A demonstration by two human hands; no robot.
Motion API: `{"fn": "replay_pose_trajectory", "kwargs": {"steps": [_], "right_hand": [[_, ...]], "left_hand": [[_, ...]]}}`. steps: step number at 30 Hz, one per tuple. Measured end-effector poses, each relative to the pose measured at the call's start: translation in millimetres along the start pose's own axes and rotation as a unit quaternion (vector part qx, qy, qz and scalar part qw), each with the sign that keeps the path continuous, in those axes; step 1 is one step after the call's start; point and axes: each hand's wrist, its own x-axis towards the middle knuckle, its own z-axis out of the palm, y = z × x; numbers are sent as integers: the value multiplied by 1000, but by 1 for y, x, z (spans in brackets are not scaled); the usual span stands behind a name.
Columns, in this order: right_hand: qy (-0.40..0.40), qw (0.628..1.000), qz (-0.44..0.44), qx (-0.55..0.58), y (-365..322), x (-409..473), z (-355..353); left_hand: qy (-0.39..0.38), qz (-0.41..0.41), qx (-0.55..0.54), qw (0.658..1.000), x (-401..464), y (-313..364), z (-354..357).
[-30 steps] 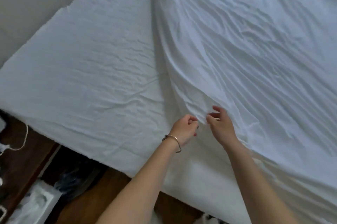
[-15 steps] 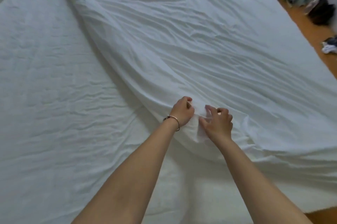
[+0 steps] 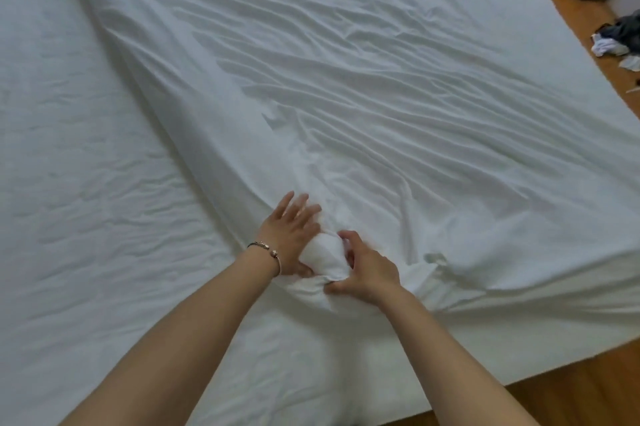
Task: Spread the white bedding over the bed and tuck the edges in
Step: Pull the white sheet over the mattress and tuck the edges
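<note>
The thin, crumpled white cotton bedding [image 3: 346, 86] lies over most of the wide white-covered bed [image 3: 86, 183], its loose left edge running as a long diagonal ridge from the far left down to the near middle, where the hands meet. The right hand [image 3: 367, 273] has its fingers [image 3: 346, 238] clenched around a rounded wad of the cloth, thumb pinching beneath it. The left hand [image 3: 291, 231], with a slim metal bangle [image 3: 266, 249] at the wrist, rests flat beside the wad, fingers spread and released, thumb touching the bunch.

The risk, as I judge it, is that pulling from one gathered point drags the sheet unevenly: the long rippled creases fanning towards the far right suggest the fabric is light and slides easily, so a hard tug could strip cover from the far side or pull the right edge off the mattress. The wad itself may stay as a lump if tucked in unsmoothed. The left part of the bed looks covered only by a lower, finely wrinkled layer. A brown wooden floor [image 3: 571, 391] shows near right, with dark clutter [image 3: 620, 34] at far right
</note>
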Motion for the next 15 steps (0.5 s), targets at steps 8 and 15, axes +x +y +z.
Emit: {"fn": "replay_pose_trajectory", "kwargs": {"steps": [8,15], "right_hand": [[78,997,-14,23,-47,-32,63],[83,991,100,-33,-43,-19,53]], "left_hand": [[39,76,-141,986,-51,-38,14],[-53,22,0,998,-11,-40,4]]}}
